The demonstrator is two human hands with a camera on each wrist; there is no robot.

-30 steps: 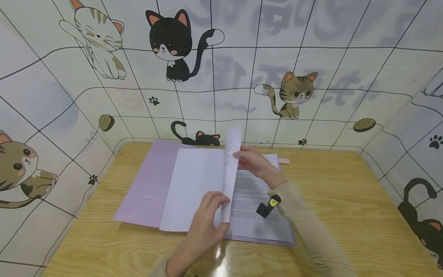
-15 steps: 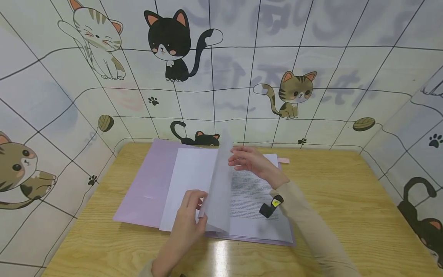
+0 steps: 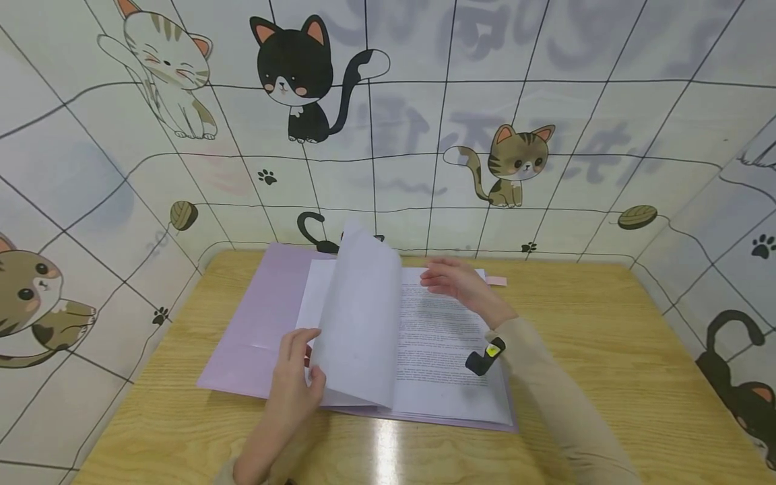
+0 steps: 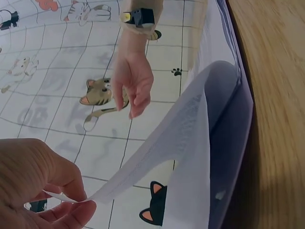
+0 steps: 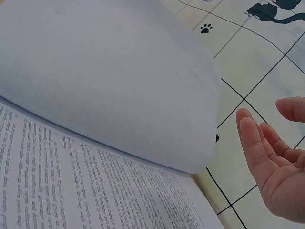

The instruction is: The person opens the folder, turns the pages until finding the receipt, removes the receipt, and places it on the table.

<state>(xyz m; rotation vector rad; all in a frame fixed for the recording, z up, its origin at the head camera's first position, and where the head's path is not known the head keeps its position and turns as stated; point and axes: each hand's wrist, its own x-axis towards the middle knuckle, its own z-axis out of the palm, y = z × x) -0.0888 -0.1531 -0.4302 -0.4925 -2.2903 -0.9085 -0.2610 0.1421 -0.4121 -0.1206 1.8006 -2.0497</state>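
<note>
A lilac folder (image 3: 267, 310) lies spread on the table with white printed sheets inside. The left hand (image 3: 296, 380) pinches the edge of a raised page (image 3: 360, 323), which curves over from the middle; in the left wrist view the thumb and fingers (image 4: 71, 179) meet on the thin sheet. Above the printed right-hand page (image 3: 445, 337) hovers the right hand (image 3: 457, 286), fingers loosely spread and holding nothing. The right wrist view shows that hand (image 5: 279, 167) apart from the lifted page (image 5: 114, 81).
A pink tab (image 3: 496, 281) sticks out at the folder's upper right. The wooden table (image 3: 606, 350) extends around the folder, and a cat-patterned covering (image 3: 412, 121) stands behind and at both sides. A black wrist device (image 3: 485, 357) sits on the right sleeve.
The left hand has moved left, drawing the page over toward the left side. The right hand has let go of the page and shifted slightly right.
</note>
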